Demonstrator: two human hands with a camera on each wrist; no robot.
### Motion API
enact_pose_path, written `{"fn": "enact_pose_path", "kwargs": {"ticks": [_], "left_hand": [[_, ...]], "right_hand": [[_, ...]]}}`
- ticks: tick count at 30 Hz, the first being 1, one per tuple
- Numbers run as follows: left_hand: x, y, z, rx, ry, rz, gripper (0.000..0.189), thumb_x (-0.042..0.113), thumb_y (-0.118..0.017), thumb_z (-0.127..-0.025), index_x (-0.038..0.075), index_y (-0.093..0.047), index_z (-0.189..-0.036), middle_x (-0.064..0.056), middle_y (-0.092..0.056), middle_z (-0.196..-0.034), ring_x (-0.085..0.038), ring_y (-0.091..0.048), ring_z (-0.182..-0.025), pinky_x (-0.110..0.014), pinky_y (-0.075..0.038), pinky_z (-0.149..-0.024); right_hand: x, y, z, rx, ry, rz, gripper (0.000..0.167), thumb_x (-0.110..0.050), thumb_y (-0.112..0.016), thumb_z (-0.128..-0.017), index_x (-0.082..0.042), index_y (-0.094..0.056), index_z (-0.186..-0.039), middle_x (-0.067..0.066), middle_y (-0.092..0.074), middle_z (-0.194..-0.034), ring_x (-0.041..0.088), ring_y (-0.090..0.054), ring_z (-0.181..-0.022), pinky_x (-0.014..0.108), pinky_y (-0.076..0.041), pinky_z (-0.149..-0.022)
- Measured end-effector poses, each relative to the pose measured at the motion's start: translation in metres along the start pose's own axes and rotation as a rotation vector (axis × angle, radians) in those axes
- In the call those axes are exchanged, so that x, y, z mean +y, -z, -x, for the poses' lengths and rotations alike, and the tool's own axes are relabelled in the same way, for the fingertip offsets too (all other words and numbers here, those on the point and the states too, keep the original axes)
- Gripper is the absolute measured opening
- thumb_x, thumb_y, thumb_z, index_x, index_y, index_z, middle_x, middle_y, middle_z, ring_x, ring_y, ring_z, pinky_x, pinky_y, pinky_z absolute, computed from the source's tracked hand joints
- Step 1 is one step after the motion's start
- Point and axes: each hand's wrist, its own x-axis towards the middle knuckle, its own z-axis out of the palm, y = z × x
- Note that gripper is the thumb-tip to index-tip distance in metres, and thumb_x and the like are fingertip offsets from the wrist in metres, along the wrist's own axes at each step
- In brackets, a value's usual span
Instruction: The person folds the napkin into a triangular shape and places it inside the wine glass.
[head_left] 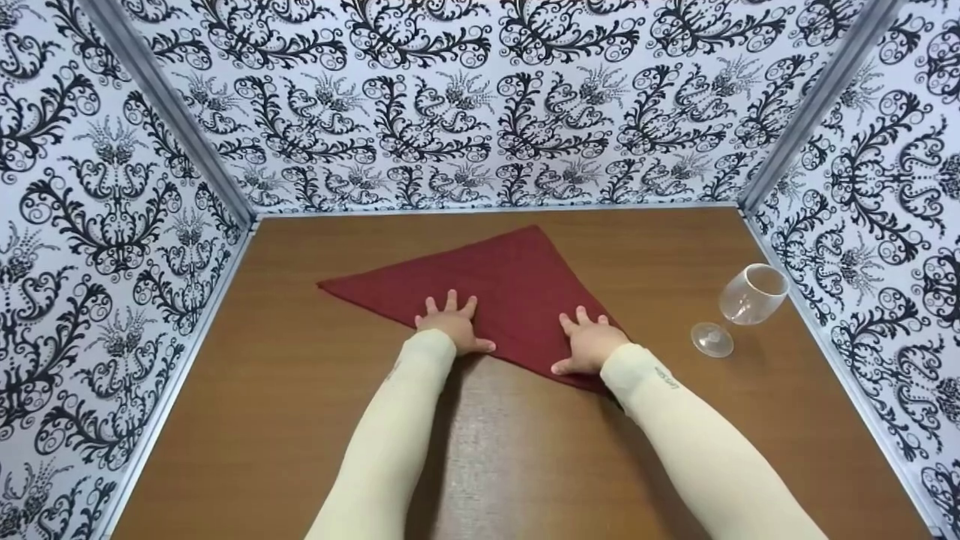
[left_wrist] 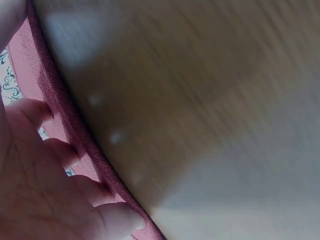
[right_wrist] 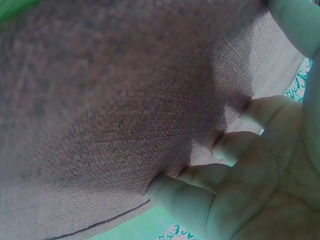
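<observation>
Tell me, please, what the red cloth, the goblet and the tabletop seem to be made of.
Red cloth: matte woven fabric, likely; the right wrist view shows its threads.
Goblet: glossy, transparent; glass or clear plastic.
Tabletop: brown wood or laminate, streaked with grain, slightly shiny.

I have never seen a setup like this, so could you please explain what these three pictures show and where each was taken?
There is no machine here: a person works with two bare hands, wearing cream sleeves. The wide picture comes from a camera on the head, looking forward and down. The two close-ups come from cameras on the wrists; the right one's colours look off, so the cloth seems greyish. On the wood-grain tabletop lies a dark red cloth napkin, with a clear wine glass off to its right. The left hand and right hand rest on the napkin, fingers spread. Neither appears to grip anything.
</observation>
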Motion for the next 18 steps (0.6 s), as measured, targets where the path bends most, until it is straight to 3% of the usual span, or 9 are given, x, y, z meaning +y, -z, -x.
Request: {"fn": "enact_pose_path", "kwargs": {"ticks": [4, 7, 10, 13, 18], "left_hand": [[-0.002, 0.0, -0.004, -0.007, -0.001, 0.005, 0.112, 0.078, -0.071, -0.082, 0.035, -0.016, -0.169, -0.01, 0.0, -0.179, -0.053, 0.001, -0.161, -0.073, -0.019, -0.125], [0.003, 0.001, 0.0, -0.006, 0.024, -0.015, 0.109, 0.074, -0.072, -0.084, 0.033, -0.018, -0.17, -0.011, -0.001, -0.179, -0.051, -0.001, -0.162, -0.072, -0.018, -0.125], [0.018, 0.003, 0.01, 0.042, 0.024, -0.045, 0.105, 0.066, -0.075, -0.088, 0.025, -0.023, -0.17, -0.015, -0.008, -0.178, -0.05, -0.008, -0.162, -0.072, -0.02, -0.124], [0.038, 0.001, 0.023, 0.082, -0.019, -0.045, 0.102, 0.061, -0.074, -0.091, 0.017, -0.026, -0.169, -0.02, -0.013, -0.177, -0.05, -0.014, -0.161, -0.072, -0.023, -0.123], [0.058, -0.01, 0.041, 0.021, -0.047, -0.03, 0.102, 0.071, -0.063, -0.094, 0.016, -0.021, -0.17, -0.021, -0.011, -0.176, -0.054, -0.015, -0.159, -0.067, -0.028, -0.124]], "right_hand": [[-0.002, -0.001, -0.001, -0.002, -0.008, 0.013, 0.105, -0.058, -0.072, -0.094, -0.006, -0.02, -0.168, 0.032, -0.013, -0.172, 0.065, -0.027, -0.149, 0.065, -0.035, -0.121], [-0.001, 0.001, -0.002, -0.03, -0.007, 0.024, 0.106, -0.061, -0.071, -0.094, -0.007, -0.018, -0.169, 0.031, -0.012, -0.172, 0.064, -0.027, -0.15, 0.064, -0.035, -0.121], [0.002, 0.008, -0.003, -0.062, 0.003, 0.009, 0.106, -0.057, -0.073, -0.094, -0.007, -0.018, -0.169, 0.032, -0.012, -0.172, 0.063, -0.026, -0.15, 0.064, -0.033, -0.122], [0.007, 0.016, -0.006, -0.064, 0.008, -0.011, 0.107, -0.046, -0.082, -0.09, -0.007, -0.021, -0.168, 0.03, -0.013, -0.173, 0.061, -0.021, -0.154, 0.064, -0.034, -0.122], [0.011, 0.019, -0.009, -0.091, 0.005, -0.014, 0.116, -0.033, -0.093, -0.081, -0.011, -0.02, -0.169, 0.026, -0.009, -0.175, 0.059, -0.013, -0.157, 0.067, -0.039, -0.117]]}}
